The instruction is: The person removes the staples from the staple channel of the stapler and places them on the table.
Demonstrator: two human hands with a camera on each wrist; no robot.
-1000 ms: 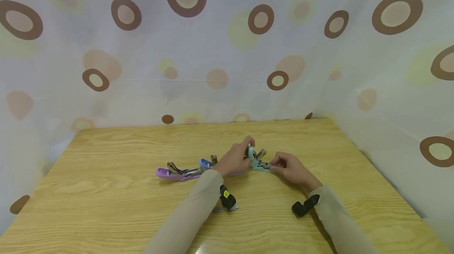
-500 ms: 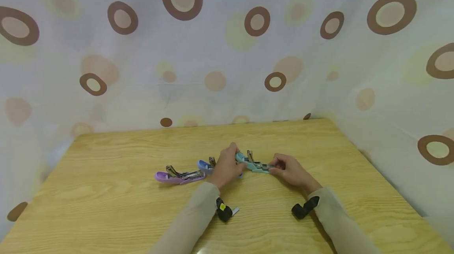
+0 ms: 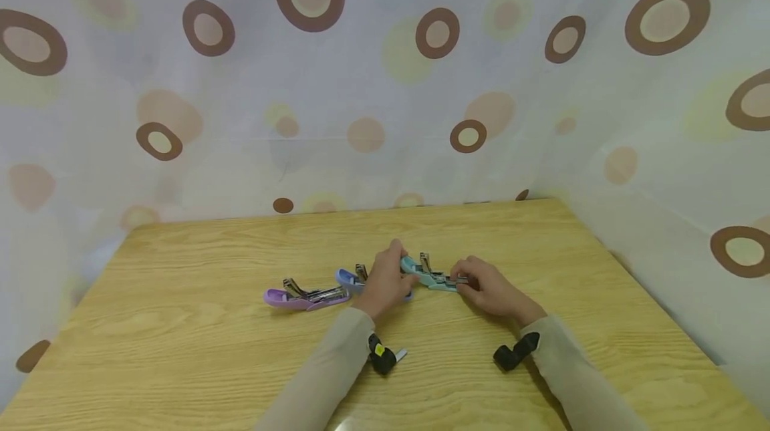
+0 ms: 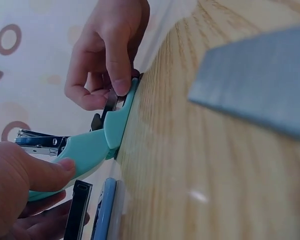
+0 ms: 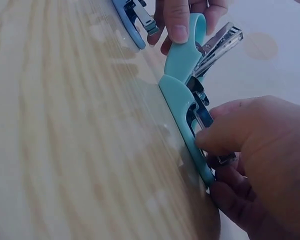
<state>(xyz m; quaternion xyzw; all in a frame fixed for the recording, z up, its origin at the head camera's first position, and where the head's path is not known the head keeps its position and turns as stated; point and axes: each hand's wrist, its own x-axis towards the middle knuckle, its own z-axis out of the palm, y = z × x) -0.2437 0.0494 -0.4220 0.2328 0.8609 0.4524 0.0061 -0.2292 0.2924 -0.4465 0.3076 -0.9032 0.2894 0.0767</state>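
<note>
A teal stapler (image 3: 426, 277) lies folded wide, its handle swung back to the left and its metal arm sticking up. My left hand (image 3: 385, 282) grips the handle, thumb on the teal shell (image 4: 85, 152) in the left wrist view. At the stapler's other end, my right hand (image 3: 492, 289) has thumb and fingers pinched around the metal staple channel (image 5: 205, 117), close over the base. Partly hidden behind my left hand is a blue stapler (image 3: 347, 278), also folded wide. Left of it lies a purple stapler (image 3: 285, 299) in the same state.
A small grey strip (image 3: 401, 355), resembling a row of staples, lies on the wooden table (image 3: 180, 351) beside my left wrist. It looms large as a grey bar (image 4: 260, 82) in the left wrist view. A patterned curtain (image 3: 373, 83) borders the table's back and right.
My left hand has moved left and lower, folding the teal stapler's handle back from raised to nearly flat. My right hand has stayed at the base end, its fingers shifting slightly.
</note>
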